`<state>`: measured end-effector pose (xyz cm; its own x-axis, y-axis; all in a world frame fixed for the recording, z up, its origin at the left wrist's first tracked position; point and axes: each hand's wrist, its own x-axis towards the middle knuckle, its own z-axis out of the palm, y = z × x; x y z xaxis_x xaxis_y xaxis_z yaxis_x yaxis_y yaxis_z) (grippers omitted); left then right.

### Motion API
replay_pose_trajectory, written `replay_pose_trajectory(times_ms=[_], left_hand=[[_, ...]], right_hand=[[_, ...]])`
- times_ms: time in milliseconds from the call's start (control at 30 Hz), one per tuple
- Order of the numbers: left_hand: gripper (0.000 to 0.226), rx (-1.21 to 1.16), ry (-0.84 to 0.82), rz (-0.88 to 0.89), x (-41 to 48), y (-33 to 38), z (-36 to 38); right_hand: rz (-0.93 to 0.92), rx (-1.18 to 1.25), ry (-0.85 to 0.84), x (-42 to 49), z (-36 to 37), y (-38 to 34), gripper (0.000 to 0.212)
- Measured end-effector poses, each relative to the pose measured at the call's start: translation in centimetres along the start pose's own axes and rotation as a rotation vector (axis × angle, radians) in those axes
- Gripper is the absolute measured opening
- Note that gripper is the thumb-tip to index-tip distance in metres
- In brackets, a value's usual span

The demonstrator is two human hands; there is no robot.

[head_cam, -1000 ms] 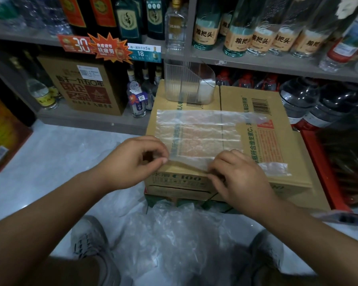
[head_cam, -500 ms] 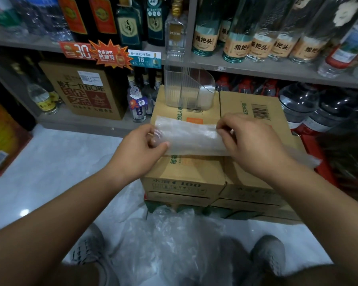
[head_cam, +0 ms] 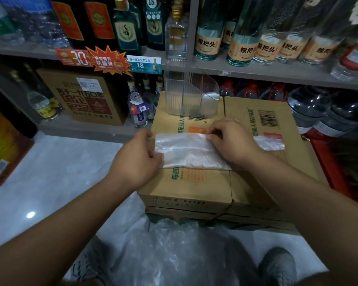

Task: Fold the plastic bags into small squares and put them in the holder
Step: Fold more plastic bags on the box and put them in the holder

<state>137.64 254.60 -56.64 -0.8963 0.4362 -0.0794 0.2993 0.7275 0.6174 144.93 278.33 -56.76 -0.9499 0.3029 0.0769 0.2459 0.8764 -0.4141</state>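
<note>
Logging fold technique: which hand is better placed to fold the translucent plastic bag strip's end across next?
Probably the left hand: it pinches the left end of the translucent folded plastic bag on the brown cardboard box, while the right hand grips mid-strip, suited to anchoring.

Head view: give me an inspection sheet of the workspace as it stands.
Surface: cardboard box, top flaps closed.
Job's things: plastic bag, folded into a long strip, lies across the box; clear holder stands upright at its far edge.
Clutter: loose bags heaped on the floor before the box.
Hands: left hand pinches the strip's left end; right hand pinches its upper edge.
Cables: nothing seen.
Surroundings: shelves of bottles behind.
</note>
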Motion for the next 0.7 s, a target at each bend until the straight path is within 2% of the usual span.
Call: replay_pose_trajectory(times_ms=[67,133,233,333,467,700], left_hand=[[0.061,0.092,0.065,0.053,0.0,0.0,0.1],[0.066,0.205,0.146,0.226,-0.1,0.2,0.4],[0.072,0.304,-0.014,0.491,0.0,0.4,1.1],[0.075,0.439,-0.192,0.606,0.3,0.0,2.1],[0.084,0.522,-0.295,0.646,0.2,-0.4,3.0],[0.089,0.554,-0.342,0.540,-1.1,0.1,4.1]], right_hand=[[-0.001,0.037,0.010,-0.1,0.3,0.1,0.010],[-0.010,0.065,0.014,-0.5,0.5,0.2,0.009],[-0.042,0.099,-0.001,-1.1,0.7,0.1,0.010],[-0.064,0.097,-0.030,-1.6,0.9,0.2,0.011],[-0.072,0.079,-0.003,-2.1,0.7,0.8,0.011],[0.015,-0.135,0.057,-2.8,0.2,0.6,0.020]])
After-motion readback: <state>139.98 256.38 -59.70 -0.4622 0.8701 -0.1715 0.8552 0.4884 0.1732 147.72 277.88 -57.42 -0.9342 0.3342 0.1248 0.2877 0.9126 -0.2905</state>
